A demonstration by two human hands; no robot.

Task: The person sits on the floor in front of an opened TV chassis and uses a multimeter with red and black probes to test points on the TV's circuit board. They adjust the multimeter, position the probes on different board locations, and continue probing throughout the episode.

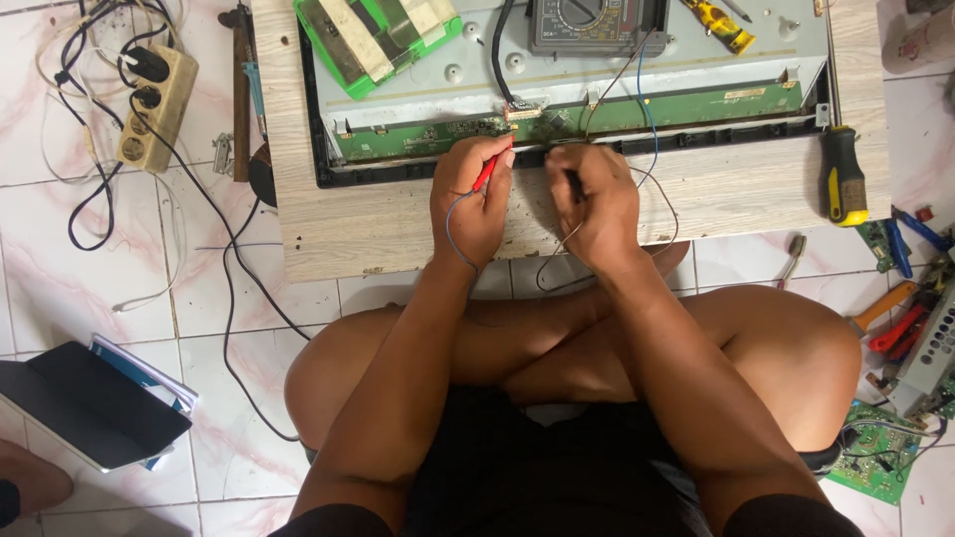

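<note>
Head view looks down on a person sitting cross-legged on the tiled floor (199, 298) at a low wooden table (398, 224). Left hand (473, 199) is closed tight around a thin red probe (487, 171), its tip pointing up at the long green circuit board (597, 109) just above the grip. Right hand (595, 204) is closed around a black probe (574, 185), mostly hidden in the fist. Thin wires hang from both hands. To do this well, I think both tips should press lightly and stay very still, each on one tiny metal spot, and never touch each other. The board is flat, hard and narrow, set in a grey metal panel (617, 70). Beyond the grip sits a dark meter (595, 22). Off to the right of the right hand lies a screwdriver (844, 177) with a black-and-yellow handle.
</note>
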